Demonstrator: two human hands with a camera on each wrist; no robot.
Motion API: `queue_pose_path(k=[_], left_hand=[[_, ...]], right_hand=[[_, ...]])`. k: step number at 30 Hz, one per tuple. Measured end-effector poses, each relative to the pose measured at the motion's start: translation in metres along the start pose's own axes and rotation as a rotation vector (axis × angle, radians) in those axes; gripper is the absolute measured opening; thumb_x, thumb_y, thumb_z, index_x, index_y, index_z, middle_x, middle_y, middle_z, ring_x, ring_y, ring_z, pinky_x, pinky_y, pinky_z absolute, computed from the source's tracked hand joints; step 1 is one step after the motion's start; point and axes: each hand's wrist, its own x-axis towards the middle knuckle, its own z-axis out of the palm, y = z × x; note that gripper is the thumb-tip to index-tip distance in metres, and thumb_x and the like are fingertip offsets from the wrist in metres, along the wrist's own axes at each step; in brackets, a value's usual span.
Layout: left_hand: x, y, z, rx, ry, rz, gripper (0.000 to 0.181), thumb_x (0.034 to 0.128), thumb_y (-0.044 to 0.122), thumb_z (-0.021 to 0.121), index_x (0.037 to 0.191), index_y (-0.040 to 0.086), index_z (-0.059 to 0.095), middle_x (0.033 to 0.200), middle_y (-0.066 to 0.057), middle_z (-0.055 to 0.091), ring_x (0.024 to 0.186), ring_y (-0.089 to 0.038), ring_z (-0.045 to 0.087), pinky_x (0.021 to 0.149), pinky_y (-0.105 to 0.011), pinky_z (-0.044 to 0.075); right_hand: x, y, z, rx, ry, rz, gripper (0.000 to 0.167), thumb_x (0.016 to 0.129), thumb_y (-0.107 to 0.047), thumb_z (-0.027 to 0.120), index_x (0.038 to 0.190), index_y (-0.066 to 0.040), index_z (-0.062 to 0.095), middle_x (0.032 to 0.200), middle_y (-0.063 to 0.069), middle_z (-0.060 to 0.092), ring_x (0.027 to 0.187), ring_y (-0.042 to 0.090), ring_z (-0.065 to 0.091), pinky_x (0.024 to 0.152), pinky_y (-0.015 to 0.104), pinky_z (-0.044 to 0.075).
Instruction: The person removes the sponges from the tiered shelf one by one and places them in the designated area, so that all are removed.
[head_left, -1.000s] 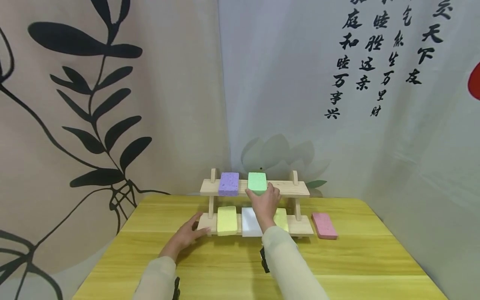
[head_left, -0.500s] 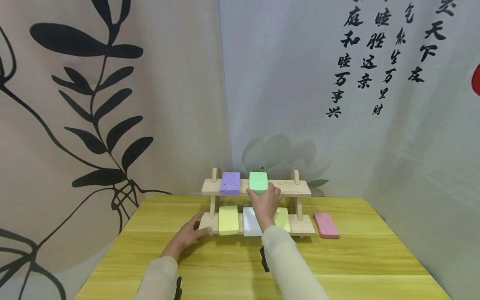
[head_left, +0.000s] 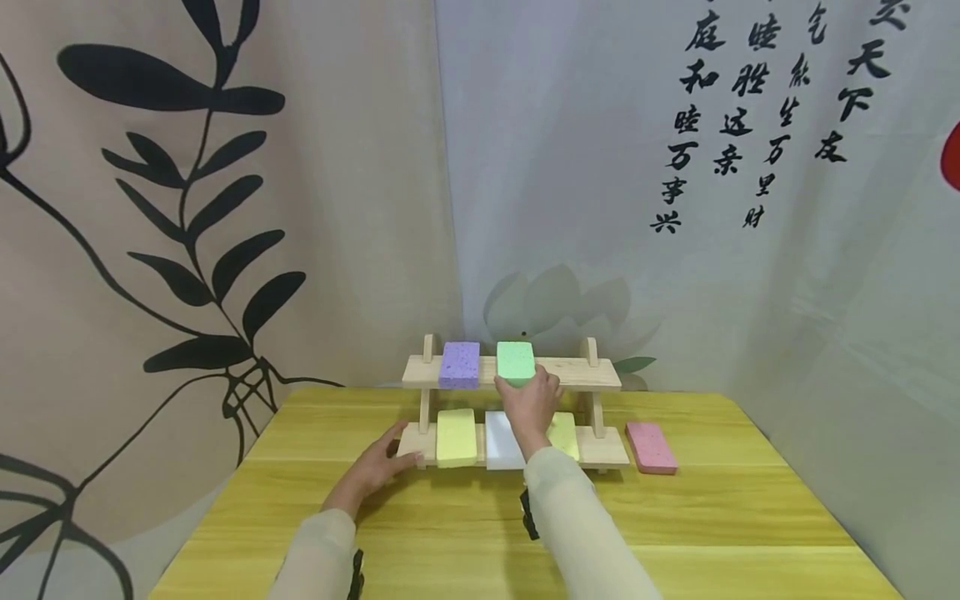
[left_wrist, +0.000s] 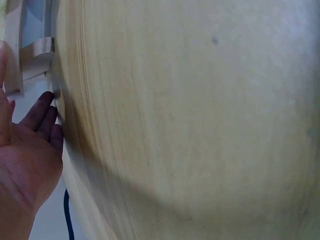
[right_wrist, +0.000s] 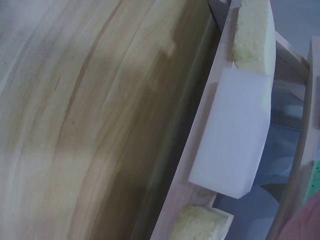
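Right hand (head_left: 531, 404): grip pinching green sponge (head_left: 515, 359), on upper shelf (head_left: 573, 369) of wooden rack (head_left: 596, 412), just below frame centre. Left hand (head_left: 375, 467): grip slack, fingers spread at left end of lower shelf (head_left: 606, 449). Purple sponge (head_left: 459, 363) left of green; white sponge (head_left: 502, 442) below; pink sponge (head_left: 651, 447) on worktop (head_left: 435, 542), lower right.

white block (right_wrist: 231, 132) on shelf (right_wrist: 176, 198) | yellow sponges (right_wrist: 252, 37) either end | green sponge (right_wrist: 314, 180), right edge

Leaf print (head_left: 227, 205) and calligraphy (head_left: 751, 79) on pale backdrop (head_left: 367, 183)
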Motion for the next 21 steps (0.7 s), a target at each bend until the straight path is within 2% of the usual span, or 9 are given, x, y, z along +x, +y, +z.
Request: queue_pose_path(k=[14,21], left_hand=[[0.0,0.0,-0.001,-0.037,-0.025,-0.012,0.091,0.0896,0.048,0.071,0.159,0.015,0.022,0.15,-0.034,0.034,0.133,-0.051,0.038,0.102,-0.061,0.04],[0.0,0.001,-0.001,-0.049,-0.037,-0.01,0.091,0.0905,0.046,0.071,0.159,0.014,0.021,0.15,-0.035,0.032,0.131,-0.052,0.04,0.096,-0.059,0.047]], right_hand=[[0.0,0.004,-0.012,0.04,-0.038,-0.017,0.077,0.077,-0.036,0.083,0.136,0.003,0.052,0.123,0.021,0.051,0.11,0.036,0.044,0.088,0.047,0.041],[0.004,-0.001,-0.027,0.066,-0.043,-0.052,0.077,0.077,-0.037,0.083,0.135,0.004,0.052,0.123,0.021,0.051,0.112,0.035,0.045,0.088,0.047,0.041]])
